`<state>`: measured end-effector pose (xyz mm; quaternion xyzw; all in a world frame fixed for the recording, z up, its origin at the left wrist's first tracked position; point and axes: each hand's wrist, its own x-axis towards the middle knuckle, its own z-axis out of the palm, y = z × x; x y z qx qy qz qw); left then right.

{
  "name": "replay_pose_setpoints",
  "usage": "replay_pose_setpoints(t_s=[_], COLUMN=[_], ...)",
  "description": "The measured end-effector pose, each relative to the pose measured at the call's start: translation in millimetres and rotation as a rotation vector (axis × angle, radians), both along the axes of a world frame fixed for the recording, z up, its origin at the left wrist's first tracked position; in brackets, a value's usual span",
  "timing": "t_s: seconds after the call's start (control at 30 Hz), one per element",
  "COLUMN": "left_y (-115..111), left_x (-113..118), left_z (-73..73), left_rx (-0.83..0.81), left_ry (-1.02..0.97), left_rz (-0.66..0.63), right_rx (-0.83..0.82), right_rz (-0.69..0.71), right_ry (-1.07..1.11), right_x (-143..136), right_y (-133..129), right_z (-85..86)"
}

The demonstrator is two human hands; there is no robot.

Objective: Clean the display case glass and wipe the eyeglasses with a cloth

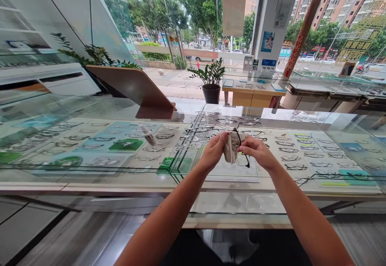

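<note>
Above the glass counter, my left hand (214, 150) is closed on a light beige cloth (230, 149) that hangs down in folds. The cloth wraps part of a pair of dark-framed eyeglasses (247, 161), covering one lens. My right hand (256, 149) pinches the eyeglasses near their middle, just to the right of the cloth. One lens and a dark rim corner show below my right fingers. Several other eyeglasses (200, 129) lie on the glass just beyond my hands.
A small white bottle (147, 134) stands left of my hands on the glass counter (120, 177). Rows of eyeglasses (291, 157) lie inside the display case. A brown-backed mirror or board (129, 87) leans at the left; a potted plant (211, 81) stands beyond.
</note>
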<state>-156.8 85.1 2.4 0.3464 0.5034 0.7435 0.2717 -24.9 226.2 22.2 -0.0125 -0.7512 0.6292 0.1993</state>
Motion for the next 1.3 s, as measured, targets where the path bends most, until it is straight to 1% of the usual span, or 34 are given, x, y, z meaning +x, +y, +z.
replay_pose_setpoints(t_s=[0.13,0.3,0.43,0.53,0.63,0.77,0.9,1.17,1.3], left_y=[-2.9,-8.8,-12.1,-13.9,-15.2,-15.6,-15.4,-16.1,-16.9], left_x=[0.6,1.5,2.3,3.7,6.1,9.7,11.6,13.8,14.3], left_z=[3.9,12.1,17.7,20.6,22.3,24.1,25.2,27.0,30.4], left_rx=[-0.009,-0.020,0.025,0.015,0.002,0.027,0.019,0.000,0.004], left_ry=[0.054,0.077,0.074,0.055,0.015,-0.013,0.024,0.053,0.081], left_rz=[0.033,-0.049,-0.087,-0.120,-0.126,-0.100,-0.077,-0.022,0.029], right_rx=[-0.008,-0.163,-0.235,-0.246,-0.276,-0.342,-0.385,-0.480,-0.505], right_rz=[-0.003,0.082,0.113,0.078,0.038,0.042,0.061,0.094,0.148], right_ry=[0.036,-0.004,-0.007,0.007,0.007,0.005,-0.003,-0.024,-0.027], right_x=[1.3,4.0,4.2,3.6,3.3,3.5,3.4,2.4,2.8], right_y=[-2.5,-9.4,-10.7,-10.3,-13.0,-21.8,-28.7,-29.9,-29.7], right_z=[1.9,6.2,4.7,2.5,3.0,6.8,8.8,4.6,3.8])
